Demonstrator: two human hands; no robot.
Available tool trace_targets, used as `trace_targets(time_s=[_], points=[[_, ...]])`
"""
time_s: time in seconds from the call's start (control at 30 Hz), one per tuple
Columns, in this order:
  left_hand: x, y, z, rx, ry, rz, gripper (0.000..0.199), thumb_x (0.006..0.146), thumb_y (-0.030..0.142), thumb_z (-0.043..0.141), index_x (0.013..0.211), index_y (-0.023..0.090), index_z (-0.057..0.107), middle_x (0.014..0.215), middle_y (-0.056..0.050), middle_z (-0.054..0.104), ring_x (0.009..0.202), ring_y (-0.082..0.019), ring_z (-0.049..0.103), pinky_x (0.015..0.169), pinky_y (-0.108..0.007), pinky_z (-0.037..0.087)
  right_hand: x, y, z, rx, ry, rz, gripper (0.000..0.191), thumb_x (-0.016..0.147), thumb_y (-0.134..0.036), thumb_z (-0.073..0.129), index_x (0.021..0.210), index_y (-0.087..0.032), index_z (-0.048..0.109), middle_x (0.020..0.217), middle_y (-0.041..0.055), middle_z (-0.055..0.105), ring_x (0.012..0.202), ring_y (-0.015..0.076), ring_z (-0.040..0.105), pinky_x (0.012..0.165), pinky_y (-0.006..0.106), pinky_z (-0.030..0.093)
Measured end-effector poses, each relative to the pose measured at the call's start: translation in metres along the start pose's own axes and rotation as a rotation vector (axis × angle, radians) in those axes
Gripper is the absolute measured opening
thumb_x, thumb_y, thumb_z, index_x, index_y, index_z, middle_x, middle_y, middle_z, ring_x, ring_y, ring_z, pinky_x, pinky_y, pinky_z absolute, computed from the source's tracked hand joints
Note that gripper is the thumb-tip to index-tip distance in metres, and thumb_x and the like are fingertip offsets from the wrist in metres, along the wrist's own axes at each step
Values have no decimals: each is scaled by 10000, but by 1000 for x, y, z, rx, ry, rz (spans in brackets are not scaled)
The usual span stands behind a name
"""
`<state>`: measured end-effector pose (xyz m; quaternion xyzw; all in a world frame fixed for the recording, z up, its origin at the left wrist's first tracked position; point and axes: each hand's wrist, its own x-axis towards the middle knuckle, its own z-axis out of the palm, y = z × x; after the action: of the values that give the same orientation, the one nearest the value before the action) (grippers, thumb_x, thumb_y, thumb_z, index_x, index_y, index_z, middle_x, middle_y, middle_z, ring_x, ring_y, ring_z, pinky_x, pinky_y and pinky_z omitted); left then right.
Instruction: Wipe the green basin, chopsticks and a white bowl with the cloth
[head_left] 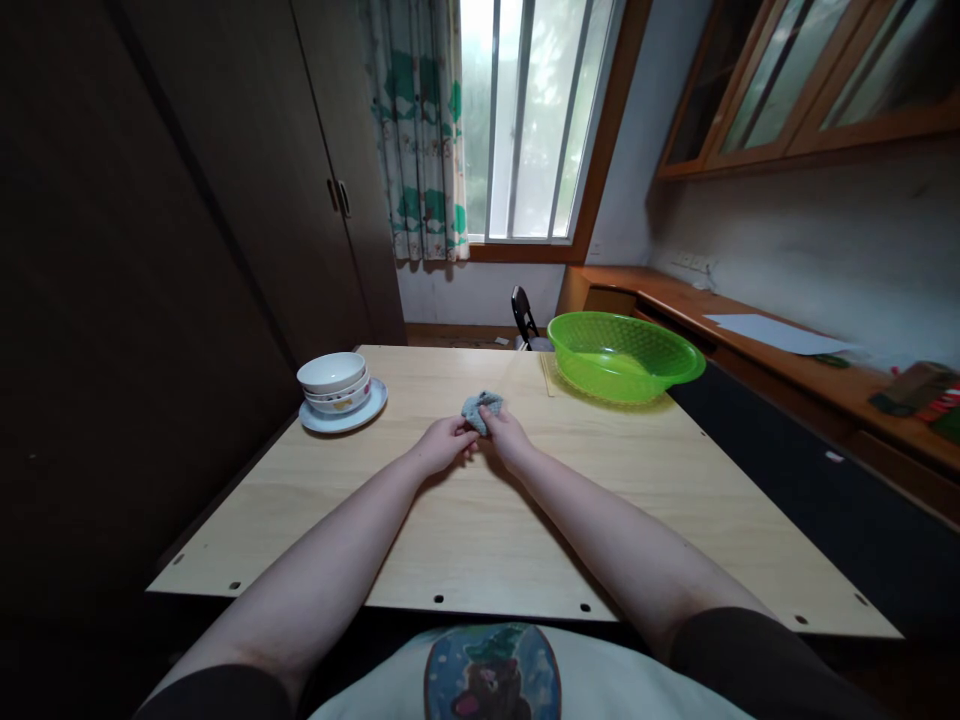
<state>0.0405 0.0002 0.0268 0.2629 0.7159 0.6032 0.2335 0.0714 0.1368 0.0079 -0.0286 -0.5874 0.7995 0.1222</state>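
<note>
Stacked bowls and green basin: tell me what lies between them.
Head view: between the bowls and the basin are a grey-blue cloth in the right hand, the left hand beside it, and thin pale sticks near the basin; otherwise bare table.

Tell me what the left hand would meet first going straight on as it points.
Probably the crumpled grey-blue cloth held in the right hand. The left hand's fingers are already right beside it; whether they touch it is unclear.
</note>
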Motion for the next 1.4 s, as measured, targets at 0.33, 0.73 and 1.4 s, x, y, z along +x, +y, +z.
trace_targets(time_s=[0.33, 0.73, 1.4], points=[[3, -1, -7, 239, 20, 67, 191, 812, 361, 550, 803, 170, 551, 631, -7, 629, 505, -117, 558, 504, -232, 419, 1, -5, -3, -8, -1, -5, 366, 726, -550, 651, 859, -210, 641, 820, 57, 697, 773, 197, 633, 732, 336, 508], [2, -1, -6, 302, 14, 120, 260, 830, 413, 517, 840, 169, 609, 695, -18, 652, 587, -132, 549, 572, -242, 408, 12, -14, -16, 90, 213, -60, 417, 691, -572, 667, 899, -215, 608, 922, 42, 682, 818, 189, 623, 708, 322, 507], [-2, 11, -14, 544, 46, 159, 243, 853, 358, 488, 757, 193, 639, 743, -27, 700, 651, -166, 598, 610, -257, 383, 5, -9, -9, 71, 64, -25, 339, 628, -433, 762, 839, -187, 662, 776, 31, 687, 690, 161, 598, 653, 289, 478]])
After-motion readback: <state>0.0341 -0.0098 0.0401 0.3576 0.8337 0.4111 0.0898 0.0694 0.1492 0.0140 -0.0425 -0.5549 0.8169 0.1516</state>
